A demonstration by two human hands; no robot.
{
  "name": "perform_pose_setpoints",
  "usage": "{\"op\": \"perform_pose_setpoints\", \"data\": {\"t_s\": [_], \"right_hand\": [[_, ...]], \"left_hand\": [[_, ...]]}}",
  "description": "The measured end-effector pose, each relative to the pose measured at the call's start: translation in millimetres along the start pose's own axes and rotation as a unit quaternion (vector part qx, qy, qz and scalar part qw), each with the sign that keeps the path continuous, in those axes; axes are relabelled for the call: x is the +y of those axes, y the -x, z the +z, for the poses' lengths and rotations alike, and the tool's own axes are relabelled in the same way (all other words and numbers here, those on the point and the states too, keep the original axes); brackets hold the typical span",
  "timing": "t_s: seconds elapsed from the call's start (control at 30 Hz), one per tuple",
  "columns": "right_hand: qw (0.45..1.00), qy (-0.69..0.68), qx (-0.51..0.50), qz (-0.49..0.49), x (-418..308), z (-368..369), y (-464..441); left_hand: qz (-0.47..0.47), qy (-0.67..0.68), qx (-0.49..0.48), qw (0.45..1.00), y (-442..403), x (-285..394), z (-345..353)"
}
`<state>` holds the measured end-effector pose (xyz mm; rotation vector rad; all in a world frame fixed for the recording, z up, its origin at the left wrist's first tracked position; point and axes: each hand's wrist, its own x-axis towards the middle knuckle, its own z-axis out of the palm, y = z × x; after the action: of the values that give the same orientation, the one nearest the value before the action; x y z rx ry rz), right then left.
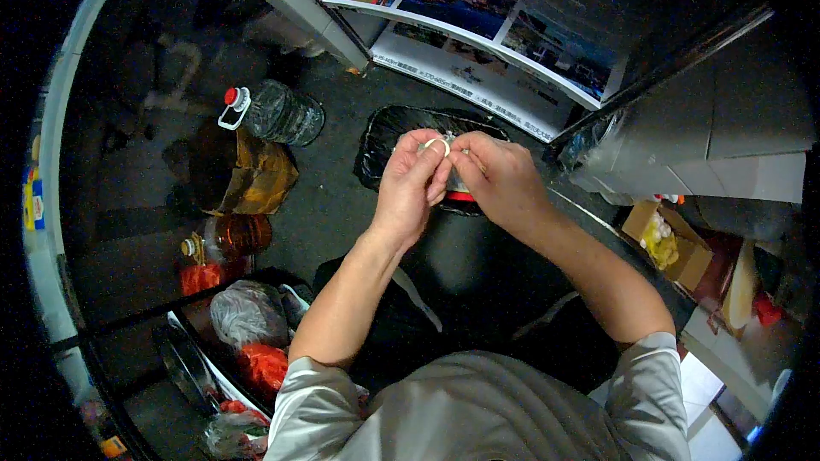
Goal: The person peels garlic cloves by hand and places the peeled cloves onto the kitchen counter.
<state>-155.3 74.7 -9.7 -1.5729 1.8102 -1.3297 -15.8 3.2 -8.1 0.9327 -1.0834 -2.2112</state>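
Note:
My left hand (407,181) is closed in a pinch on a small pale, curved piece (440,143), whose exact kind I cannot make out. My right hand (504,172) meets it from the other side, its thumb and fingertips pressed together at the edge of the piece. Both hands are over a bin lined with a black plastic bag (376,147). Something red shows at the bin's near side, below my right hand. The hands and forearms hide most of the bin's inside.
A big clear bottle with a red cap (282,113) lies to the left, near a brown paper bag (260,179) and a bottle of amber liquid (242,236). Plastic bags (248,314) fill the lower left. A printed panel (461,13) stands ahead; a cardboard box (683,256) sits right.

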Motion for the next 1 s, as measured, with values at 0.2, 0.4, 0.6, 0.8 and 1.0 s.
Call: {"op": "perform_pose_setpoints", "data": {"t_s": [0.2,0.4,0.6,0.8,1.0], "right_hand": [[0.999,0.028,0.022,-0.025,4,6,1],[0.999,-0.009,0.043,0.012,1,6,-1],[0.999,0.015,0.039,0.020,5,5,-3],[1.000,0.000,0.018,0.021,7,3,-4],[0.998,0.057,0.014,-0.025,9,-4,-5]], "left_hand": [[0.006,0.007,0.029,1.000,1,-4,6],[0.002,0.053,0.007,0.999,3,-6,9],[-0.036,0.128,0.001,0.991,3,-3,2],[-0.030,0.078,0.008,0.996,1,-2,3],[-0.006,-0.027,-0.013,1.000,-1,0,-1]]}}
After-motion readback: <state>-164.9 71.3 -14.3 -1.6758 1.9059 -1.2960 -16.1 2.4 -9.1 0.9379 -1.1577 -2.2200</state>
